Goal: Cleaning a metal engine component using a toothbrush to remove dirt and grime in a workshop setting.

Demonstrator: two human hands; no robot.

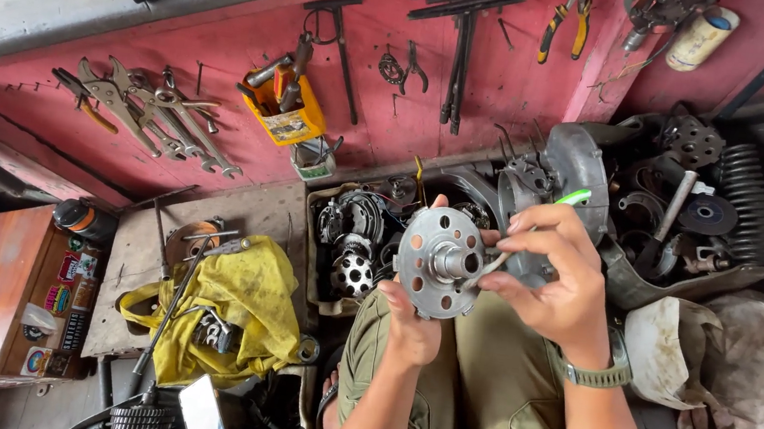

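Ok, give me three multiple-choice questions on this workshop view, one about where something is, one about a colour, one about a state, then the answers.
1. Where do the spanners sit?
A. hung on the red wall
B. in the parts box
C. on the person's lap

2. What colour is the cloth beside the person's knee?
A. blue
B. yellow
C. white

3. How is the round perforated metal disc held?
A. lying loose on the floor
B. clamped in a vice
C. held up by the left hand while the right hand works at its hub

Answers: 1 A, they hang in a row on the red wall. 2 B, the crumpled cloth is plainly yellow. 3 C, the left fingers grip the disc's rim and the right fingers meet its centre.
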